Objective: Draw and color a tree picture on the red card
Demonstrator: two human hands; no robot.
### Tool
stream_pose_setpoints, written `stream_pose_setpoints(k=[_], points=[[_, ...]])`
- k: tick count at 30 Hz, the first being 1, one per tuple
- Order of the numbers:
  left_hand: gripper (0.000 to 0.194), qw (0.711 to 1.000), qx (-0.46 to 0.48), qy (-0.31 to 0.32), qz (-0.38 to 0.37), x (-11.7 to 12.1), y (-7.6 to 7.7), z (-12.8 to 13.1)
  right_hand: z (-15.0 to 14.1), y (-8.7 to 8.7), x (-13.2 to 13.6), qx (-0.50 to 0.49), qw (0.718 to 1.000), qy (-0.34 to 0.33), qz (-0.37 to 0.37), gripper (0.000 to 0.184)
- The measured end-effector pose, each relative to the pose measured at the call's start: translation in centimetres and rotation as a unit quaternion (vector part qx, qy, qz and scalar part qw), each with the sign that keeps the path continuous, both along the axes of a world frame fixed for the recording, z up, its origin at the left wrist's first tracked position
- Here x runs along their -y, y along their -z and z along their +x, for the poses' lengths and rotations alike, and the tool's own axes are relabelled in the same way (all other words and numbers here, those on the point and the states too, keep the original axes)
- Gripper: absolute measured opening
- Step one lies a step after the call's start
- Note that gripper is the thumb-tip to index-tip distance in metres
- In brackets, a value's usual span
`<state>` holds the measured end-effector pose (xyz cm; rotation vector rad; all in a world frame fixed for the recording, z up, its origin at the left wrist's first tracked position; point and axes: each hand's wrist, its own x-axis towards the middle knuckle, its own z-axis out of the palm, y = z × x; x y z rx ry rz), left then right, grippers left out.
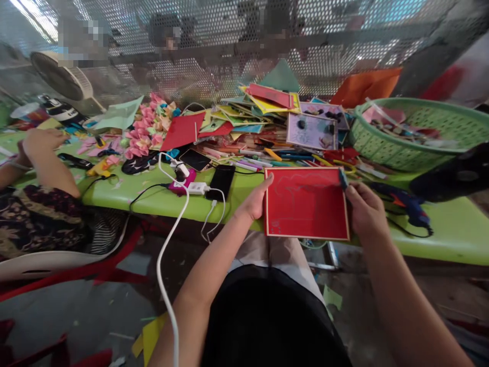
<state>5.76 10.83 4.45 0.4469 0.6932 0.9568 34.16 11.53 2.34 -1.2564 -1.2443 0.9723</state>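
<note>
A red board with a thin pale border is held up over the table's front edge, above my lap. Faint sketched lines run across its upper part, and small marks sit in its lower left corner. My left hand grips the left edge, thumb on the front face. At the upper right corner, my right hand pinches a small dark blue piece against the board. What exactly this piece is, I cannot tell. Whether the right fingers also grip the board's edge is partly hidden.
The green table bears pens, a heap of coloured cards, pink paper flowers, a phone and a purple power adapter. A green basket and a blue glue gun lie right. Another person's hand is left.
</note>
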Motion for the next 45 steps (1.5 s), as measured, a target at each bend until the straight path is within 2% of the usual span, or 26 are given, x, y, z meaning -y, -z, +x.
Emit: stream_pose_setpoints(k=[2, 5, 8, 11, 13, 18, 23, 32, 40, 45], points=[[0.062, 1.000, 0.011, -0.004, -0.010, -0.1, 0.2, -0.1, 0.2, 0.1, 0.0, 0.028, 0.999, 0.007, 0.021, 0.034], [0.059, 0.999, 0.017, -0.011, -0.026, -0.1, 0.2, -0.2, 0.3, 0.3, 0.0, 0.082, 0.990, 0.042, 0.102, 0.029], [0.057, 0.999, 0.020, -0.021, -0.030, 0.1, 0.0, -0.1, 0.7, 0.4, 0.8, 0.126, 0.970, 0.084, 0.190, 0.027], [0.060, 0.999, 0.024, -0.023, -0.018, 0.4, -0.2, -0.1, 1.2, 0.0, 2.7, 0.195, 0.947, 0.110, 0.231, 0.023], [0.064, 0.999, 0.032, -0.014, -0.004, 0.5, -0.3, -0.1, 1.3, -0.6, 4.0, 0.256, 0.928, 0.099, 0.252, 0.019], [0.069, 0.998, 0.060, -0.007, 0.003, 0.5, -0.3, -0.1, 0.5, -2.2, 4.9, 0.332, 0.909, 0.032, 0.251, 0.017], [0.063, 0.995, 0.092, -0.017, -0.027, 0.6, -0.6, -0.1, -0.7, -2.1, 3.6, 0.344, 0.887, -0.002, 0.307, 0.018], [0.061, 0.992, 0.120, -0.006, -0.031, 0.7, -0.6, -0.3, -1.7, -1.0, 3.6, 0.341, 0.885, -0.019, 0.315, 0.015], [0.062, 0.995, 0.090, -0.008, -0.047, 0.8, -0.8, -0.2, -2.7, -1.1, 3.9, 0.322, 0.900, -0.015, 0.294, 0.015], [0.065, 0.995, 0.085, -0.012, -0.041, 0.9, -0.9, -0.2, -2.7, -1.0, 3.9, 0.322, 0.899, -0.016, 0.298, 0.016]])
